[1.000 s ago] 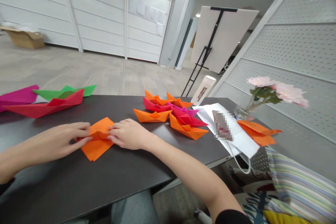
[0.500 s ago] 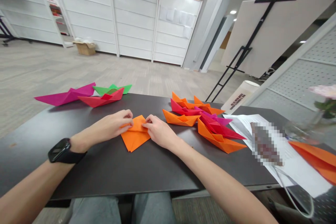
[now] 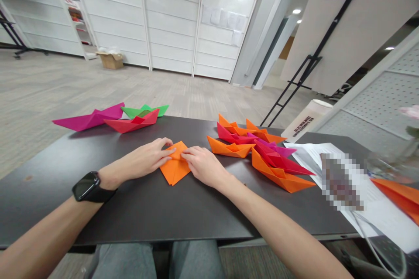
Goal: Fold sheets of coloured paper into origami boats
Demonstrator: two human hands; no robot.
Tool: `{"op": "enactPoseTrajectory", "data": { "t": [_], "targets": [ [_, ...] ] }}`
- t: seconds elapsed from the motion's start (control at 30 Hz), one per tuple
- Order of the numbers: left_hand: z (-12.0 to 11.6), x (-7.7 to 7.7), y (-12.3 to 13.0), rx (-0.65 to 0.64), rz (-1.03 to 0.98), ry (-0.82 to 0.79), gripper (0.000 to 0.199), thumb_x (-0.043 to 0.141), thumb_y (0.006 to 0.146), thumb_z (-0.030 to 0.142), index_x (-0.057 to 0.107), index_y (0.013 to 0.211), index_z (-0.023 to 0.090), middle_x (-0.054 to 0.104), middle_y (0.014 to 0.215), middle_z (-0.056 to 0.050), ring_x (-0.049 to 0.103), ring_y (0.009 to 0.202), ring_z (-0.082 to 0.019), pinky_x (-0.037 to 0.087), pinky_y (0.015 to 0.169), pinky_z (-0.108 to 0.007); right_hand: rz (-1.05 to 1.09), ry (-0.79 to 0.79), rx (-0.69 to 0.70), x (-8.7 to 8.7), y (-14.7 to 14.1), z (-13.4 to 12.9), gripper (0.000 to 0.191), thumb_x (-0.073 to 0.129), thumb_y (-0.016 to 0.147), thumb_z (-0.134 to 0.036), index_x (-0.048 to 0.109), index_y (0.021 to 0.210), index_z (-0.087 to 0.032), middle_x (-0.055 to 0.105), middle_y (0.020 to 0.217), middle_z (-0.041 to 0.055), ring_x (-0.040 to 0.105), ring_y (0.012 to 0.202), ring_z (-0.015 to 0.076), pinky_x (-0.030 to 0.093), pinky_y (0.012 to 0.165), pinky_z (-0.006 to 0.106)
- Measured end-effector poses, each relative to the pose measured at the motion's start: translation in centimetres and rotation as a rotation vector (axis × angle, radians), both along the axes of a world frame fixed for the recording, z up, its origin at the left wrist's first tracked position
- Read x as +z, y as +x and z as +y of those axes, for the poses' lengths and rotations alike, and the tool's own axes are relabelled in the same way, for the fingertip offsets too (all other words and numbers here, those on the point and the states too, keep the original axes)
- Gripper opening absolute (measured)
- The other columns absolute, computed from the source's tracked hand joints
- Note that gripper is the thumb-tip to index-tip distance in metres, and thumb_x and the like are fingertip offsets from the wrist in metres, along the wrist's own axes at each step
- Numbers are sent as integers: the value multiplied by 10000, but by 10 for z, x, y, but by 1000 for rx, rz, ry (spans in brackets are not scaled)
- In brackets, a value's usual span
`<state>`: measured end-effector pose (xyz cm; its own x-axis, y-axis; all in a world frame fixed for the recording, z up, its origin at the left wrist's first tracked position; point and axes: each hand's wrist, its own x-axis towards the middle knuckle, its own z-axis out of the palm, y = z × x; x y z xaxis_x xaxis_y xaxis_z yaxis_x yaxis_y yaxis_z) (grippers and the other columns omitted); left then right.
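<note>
A folded orange paper [image 3: 174, 171], roughly diamond-shaped, lies on the dark table [image 3: 137, 218] in front of me. My left hand [image 3: 153, 157], with a black watch on its wrist, presses the paper's upper left part with fingers together. From the other side my right hand [image 3: 203, 165] has its fingers closed on the upper right part. The fingertips of both hands are close together near a fold, and they hide part of the paper's edges.
Magenta [image 3: 93, 120], green [image 3: 160, 110] and red paper boats [image 3: 132, 124] stand at the back left. Several orange [image 3: 231, 149], red and magenta boats cluster right of my hands. Farther right lie white papers [image 3: 386, 222], a cable and an orange paper piece [image 3: 397, 196].
Both hands have moved their fingers closer together over the paper, and their fingertips now lie flatter on it. The whole view has shifted slightly, so things appear farther right.
</note>
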<state>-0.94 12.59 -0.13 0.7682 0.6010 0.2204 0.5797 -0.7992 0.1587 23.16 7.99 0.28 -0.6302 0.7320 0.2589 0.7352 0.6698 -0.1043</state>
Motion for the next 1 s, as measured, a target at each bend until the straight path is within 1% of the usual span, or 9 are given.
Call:
{"op": "enactPoseTrajectory", "data": {
  "t": [0.1,0.23,0.3,0.4,0.5,0.63,0.77,0.87,1.0],
  "targets": [
    [0,5,-4,-42,-21,-19,343,457,989,290,625,1283,242,580,1331,-109,592,1180,-255,464,1041,-399,17,-17,-22,-3,1,2,334,487,915,-65,651,1201,-123,694,1222,122,592,1204,241,466,1006,385],
    [3,9,-11,-62,-32,-4,294,521,955,275,707,1183,271,624,1340,-95,584,1228,-281,437,1076,-442,16,-26,-24,-5,2,3,349,480,933,-88,641,1239,-135,675,1285,120,570,1271,239,444,1040,395],
    [4,9,-13,-37,-4,-44,317,527,951,299,697,1216,254,647,1325,-101,596,1225,-279,433,1085,-440,2,-25,-34,-5,3,3,347,495,931,-93,643,1239,-154,664,1307,110,562,1285,239,433,1055,404],
    [3,8,-13,-13,32,-120,382,494,971,353,643,1301,228,602,1397,-106,564,1281,-266,397,1122,-419,-5,-7,-50,-4,3,3,362,500,927,-87,634,1257,-152,635,1349,108,532,1316,251,416,1083,420],
    [2,7,-12,-17,72,-124,410,469,986,386,614,1334,223,555,1447,-110,520,1330,-258,362,1147,-410,3,12,31,-2,0,1,408,441,941,-53,590,1316,-113,576,1415,125,491,1354,247,412,1104,412],
    [-1,4,-8,-18,78,-94,447,501,977,384,566,1380,203,502,1493,-122,472,1377,-259,324,1171,-402,4,-60,177,-5,-6,-3,437,424,1017,-249,506,1391,-37,480,1484,193,440,1400,235,367,1164,380],
    [-3,2,-4,-51,56,-174,463,446,1005,397,508,1429,221,433,1538,-81,416,1419,-216,280,1198,-368,-19,-134,188,-6,-3,-3,525,393,1033,-361,420,1463,-60,393,1539,187,345,1453,218,311,1203,394],
    [-3,3,-4,-18,53,-230,469,409,1017,403,504,1433,209,436,1530,-69,402,1426,-201,265,1205,-353,-71,-168,127,1,7,0,512,455,1012,-348,457,1441,-68,443,1506,186,411,1417,246,329,1191,449],
    [3,5,-12,-34,42,-250,451,443,1005,363,501,1436,241,428,1539,-41,383,1436,-191,258,1203,-335,-128,-130,41,13,19,2,373,494,993,-248,595,1319,-98,528,1440,185,501,1352,268,362,1159,496]
  ]
}}
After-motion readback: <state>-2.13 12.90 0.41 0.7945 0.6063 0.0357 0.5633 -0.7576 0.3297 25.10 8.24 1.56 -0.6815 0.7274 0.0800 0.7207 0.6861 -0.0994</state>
